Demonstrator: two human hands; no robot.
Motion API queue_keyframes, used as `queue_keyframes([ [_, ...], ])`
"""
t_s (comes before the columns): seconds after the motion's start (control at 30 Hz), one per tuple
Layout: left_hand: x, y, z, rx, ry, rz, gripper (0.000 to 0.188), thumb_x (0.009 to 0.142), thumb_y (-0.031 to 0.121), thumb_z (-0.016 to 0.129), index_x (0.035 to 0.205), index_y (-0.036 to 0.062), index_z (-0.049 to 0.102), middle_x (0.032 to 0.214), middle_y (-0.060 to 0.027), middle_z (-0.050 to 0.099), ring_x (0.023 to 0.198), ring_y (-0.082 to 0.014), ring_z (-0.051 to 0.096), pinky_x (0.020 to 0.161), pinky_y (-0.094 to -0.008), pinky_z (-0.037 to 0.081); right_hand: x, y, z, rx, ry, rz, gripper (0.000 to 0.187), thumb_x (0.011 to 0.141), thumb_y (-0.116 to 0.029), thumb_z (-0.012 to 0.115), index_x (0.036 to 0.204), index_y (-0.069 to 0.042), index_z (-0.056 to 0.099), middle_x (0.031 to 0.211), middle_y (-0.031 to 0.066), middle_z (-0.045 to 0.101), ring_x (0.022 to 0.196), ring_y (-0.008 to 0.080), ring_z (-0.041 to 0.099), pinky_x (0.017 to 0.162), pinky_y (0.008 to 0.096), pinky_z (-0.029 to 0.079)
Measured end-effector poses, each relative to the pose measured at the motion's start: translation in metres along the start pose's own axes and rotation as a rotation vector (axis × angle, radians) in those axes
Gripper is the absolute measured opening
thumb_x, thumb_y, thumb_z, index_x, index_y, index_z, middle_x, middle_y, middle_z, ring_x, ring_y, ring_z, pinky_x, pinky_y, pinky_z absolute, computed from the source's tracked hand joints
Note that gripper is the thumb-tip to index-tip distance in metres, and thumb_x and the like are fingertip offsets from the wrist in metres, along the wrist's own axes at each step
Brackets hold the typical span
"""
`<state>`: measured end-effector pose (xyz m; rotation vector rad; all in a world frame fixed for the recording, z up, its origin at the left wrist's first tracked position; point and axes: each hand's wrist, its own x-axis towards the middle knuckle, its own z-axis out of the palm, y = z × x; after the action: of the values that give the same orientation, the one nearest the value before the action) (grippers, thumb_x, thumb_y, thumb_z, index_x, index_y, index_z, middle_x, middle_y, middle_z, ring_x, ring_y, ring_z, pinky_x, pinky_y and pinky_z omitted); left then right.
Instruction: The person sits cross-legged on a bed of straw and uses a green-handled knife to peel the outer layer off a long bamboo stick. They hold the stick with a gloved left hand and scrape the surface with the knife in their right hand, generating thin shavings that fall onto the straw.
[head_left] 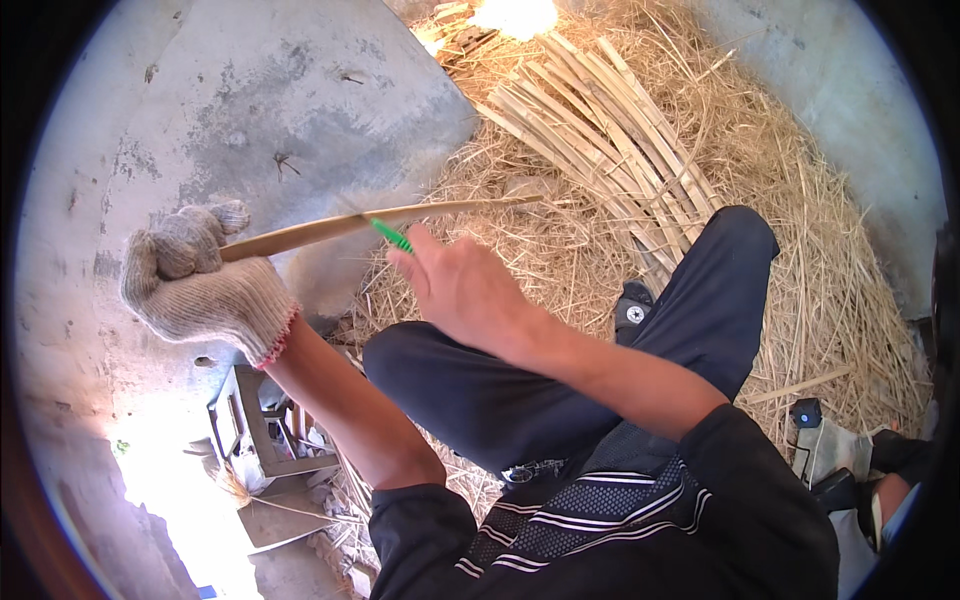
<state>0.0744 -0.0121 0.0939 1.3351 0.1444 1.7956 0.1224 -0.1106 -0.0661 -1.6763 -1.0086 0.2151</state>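
One end of a slender strip (310,236) is clamped in the gloved left hand (208,285), above the straw (835,260). A green-handled tool (393,235) is gripped in the right hand (462,285) at the strip's middle. Loose strips (610,140) are spread toward the straw's far edge.

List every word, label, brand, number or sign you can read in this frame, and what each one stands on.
No words or numbers can be read.
Dark shoe: round white badge with a star-like shape; any lettering is too small to read.
Small black box at the right: a bluish mark, too small to make out.
Green handle and curved strip: no lettering visible.
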Motion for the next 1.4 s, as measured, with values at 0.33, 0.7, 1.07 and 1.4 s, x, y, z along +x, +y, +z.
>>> queue_keyframes([
  [0.33, 0.001, -0.004, -0.011, -0.133, -0.120, 0.025, 0.033, 0.075, 0.014, 0.044, 0.047, 0.0169, 0.027, 0.043, 0.0022, 0.020, 0.037, -0.0096, 0.020, 0.037, -0.0285, 0.028, 0.004, 0.026, 0.001, -0.066, 0.009, 0.093, 0.031, 0.100, -0.027, 0.046, 0.096, 0.003, 0.053, 0.058, 0.0248, 0.057, 0.053, 0.0416, 0.059, 0.046, 0.0489, 0.046],
  [0.7, -0.004, 0.001, -0.009, -0.102, -0.048, 0.002, 0.033, 0.077, 0.015, 0.043, 0.048, 0.0172, 0.028, 0.043, 0.0029, 0.021, 0.036, -0.0097, 0.021, 0.036, -0.0292, 0.029, 0.003, 0.032, 0.004, -0.115, -0.030, 0.138, 0.033, 0.101, -0.029, 0.044, 0.098, 0.004, 0.052, 0.063, 0.0244, 0.061, 0.062, 0.0431, 0.065, 0.052, 0.0506, 0.052],
  [1.07, -0.006, -0.003, 0.000, -0.111, -0.200, 0.042, 0.031, 0.076, 0.017, 0.047, 0.048, 0.0158, 0.033, 0.043, 0.0018, 0.025, 0.034, -0.0108, 0.025, 0.032, -0.0307, 0.035, 0.014, 0.099, 0.000, -0.298, -0.123, 0.328, 0.036, 0.103, -0.029, 0.039, 0.102, 0.004, 0.053, 0.062, 0.0163, 0.062, 0.055, 0.0303, 0.065, 0.044, 0.0417, 0.051],
  [1.4, -0.006, 0.000, 0.008, -0.003, 0.007, 0.054, 0.033, 0.076, 0.017, 0.050, 0.050, 0.0169, 0.029, 0.046, 0.0024, 0.024, 0.038, -0.0101, 0.024, 0.039, -0.0302, 0.030, -0.006, 0.050, 0.026, -0.034, 0.148, -0.075, 0.028, 0.100, -0.028, 0.049, 0.094, 0.000, 0.049, 0.050, 0.0180, 0.055, 0.048, 0.0386, 0.061, 0.043, 0.0470, 0.049],
])
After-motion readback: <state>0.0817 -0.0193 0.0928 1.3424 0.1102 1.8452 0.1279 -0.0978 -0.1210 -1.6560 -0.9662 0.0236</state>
